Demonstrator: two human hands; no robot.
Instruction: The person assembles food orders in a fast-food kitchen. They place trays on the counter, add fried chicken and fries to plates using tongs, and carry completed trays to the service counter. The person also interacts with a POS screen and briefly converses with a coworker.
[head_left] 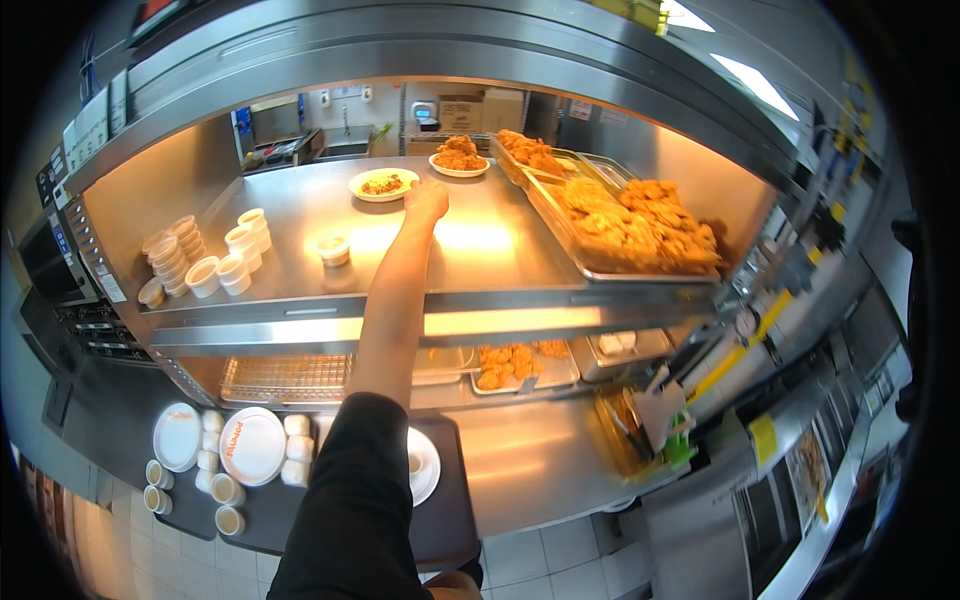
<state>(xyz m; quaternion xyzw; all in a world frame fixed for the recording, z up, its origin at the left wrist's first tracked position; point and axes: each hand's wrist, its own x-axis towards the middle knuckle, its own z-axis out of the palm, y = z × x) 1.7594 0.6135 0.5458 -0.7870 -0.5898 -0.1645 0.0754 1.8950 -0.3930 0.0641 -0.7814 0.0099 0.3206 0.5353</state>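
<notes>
My left hand (427,199) reaches far across the heated steel shelf. Its closed fingers grip the right rim of a shallow white bowl (370,193) holding pale food with a reddish-brown topping. Just right of that bowl sits a white plate (441,168) piled with fried chicken (460,152). Nearer, left of my forearm, stands a small lidded cup (334,250). My right hand is out of sight; a sliver of skin shows at the lower edge.
Fried chicken fills deep trays (640,225) on the right. Stacked cups (240,245) stand left. Below, a dark tray (445,525) bears plates (252,447), white wrapped portions (298,450) and small cups (229,520). The steel shelf edge (480,303) runs beneath my arm; a wire rack (285,379) lies below.
</notes>
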